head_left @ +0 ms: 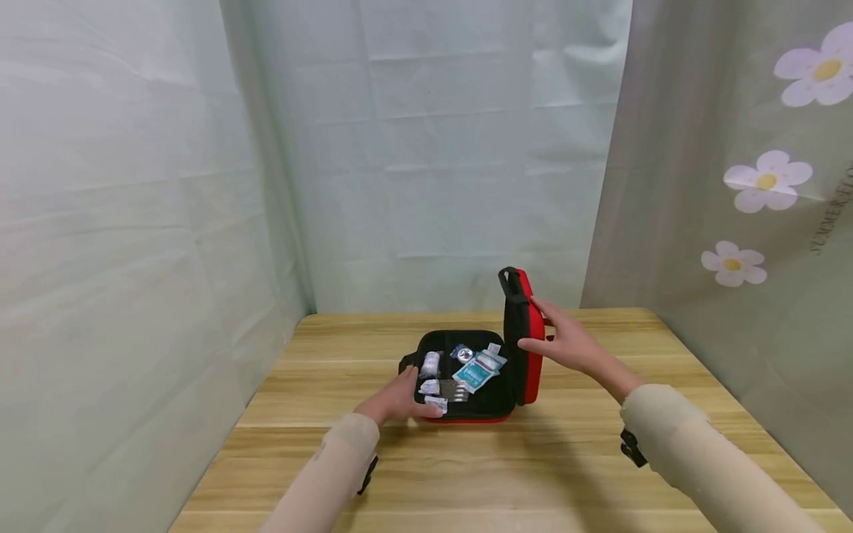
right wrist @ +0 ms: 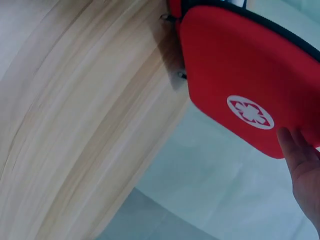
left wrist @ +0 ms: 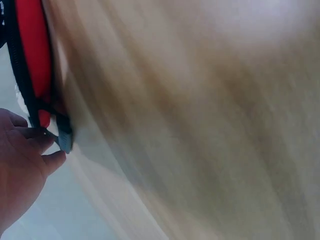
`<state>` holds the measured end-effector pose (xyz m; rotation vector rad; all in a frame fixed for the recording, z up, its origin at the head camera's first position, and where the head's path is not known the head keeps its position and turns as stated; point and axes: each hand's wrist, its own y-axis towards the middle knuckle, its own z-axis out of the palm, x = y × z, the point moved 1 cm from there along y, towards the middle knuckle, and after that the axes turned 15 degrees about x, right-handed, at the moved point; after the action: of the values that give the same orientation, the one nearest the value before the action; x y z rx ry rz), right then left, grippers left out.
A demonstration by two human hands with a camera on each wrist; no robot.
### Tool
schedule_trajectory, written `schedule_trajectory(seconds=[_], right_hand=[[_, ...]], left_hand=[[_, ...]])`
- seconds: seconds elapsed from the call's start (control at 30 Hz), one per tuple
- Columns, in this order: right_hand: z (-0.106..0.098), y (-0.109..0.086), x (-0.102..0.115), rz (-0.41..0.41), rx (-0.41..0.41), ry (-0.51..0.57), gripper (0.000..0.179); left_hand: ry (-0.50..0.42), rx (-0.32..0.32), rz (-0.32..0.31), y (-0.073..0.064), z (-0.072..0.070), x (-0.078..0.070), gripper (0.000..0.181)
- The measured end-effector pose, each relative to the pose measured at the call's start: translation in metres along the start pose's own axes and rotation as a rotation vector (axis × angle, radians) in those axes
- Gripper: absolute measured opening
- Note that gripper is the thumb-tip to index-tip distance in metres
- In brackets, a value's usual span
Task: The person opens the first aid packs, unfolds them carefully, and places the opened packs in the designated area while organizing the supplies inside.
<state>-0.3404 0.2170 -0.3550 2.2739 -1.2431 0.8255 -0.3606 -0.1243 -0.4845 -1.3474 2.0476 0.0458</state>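
Note:
A red and black first-aid case point(head_left: 489, 407) lies unfolded on the wooden table, its lid point(head_left: 535, 348) standing upright at the right. My left hand point(head_left: 397, 397) grips the left edge of the base, beside the black carrying handle point(left wrist: 64, 132). My right hand point(head_left: 563, 340) holds the lid by its outer side; the right wrist view shows fingers against the red shell near a white cross emblem point(right wrist: 250, 112). Inside the base lie white wrapped rolls point(head_left: 431, 364), blue and white packets point(head_left: 480, 369), a small round item point(head_left: 464, 354) and a clear packet point(head_left: 456, 391) with silvery pieces.
The wooden table point(head_left: 320, 474) extends around the case. Pale curtains point(head_left: 440, 163) hang behind it and at the left, and a curtain with printed flowers point(head_left: 766, 182) hangs at the right. Zipper pulls point(right wrist: 182, 75) dangle from the case.

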Motion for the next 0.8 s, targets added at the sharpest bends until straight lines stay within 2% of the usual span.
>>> schedule_trajectory(seconds=[0.17,0.47,0.8], right_hand=[[-0.010,-0.008,-0.010,-0.016,0.006,0.021,0.087],[-0.023,-0.029,-0.030,0.036,0.048,0.001,0.089],[-0.026,-0.045,-0.059,0.094,0.079,-0.027,0.089]], left_hand=[[-0.018,0.009,-0.020,0.002,0.005,0.004,0.121],[-0.063,0.014,-0.045,-0.005,0.006,0.007,0.119],[0.013,-0.020,-0.046,-0.014,0.000,0.021,0.117]])
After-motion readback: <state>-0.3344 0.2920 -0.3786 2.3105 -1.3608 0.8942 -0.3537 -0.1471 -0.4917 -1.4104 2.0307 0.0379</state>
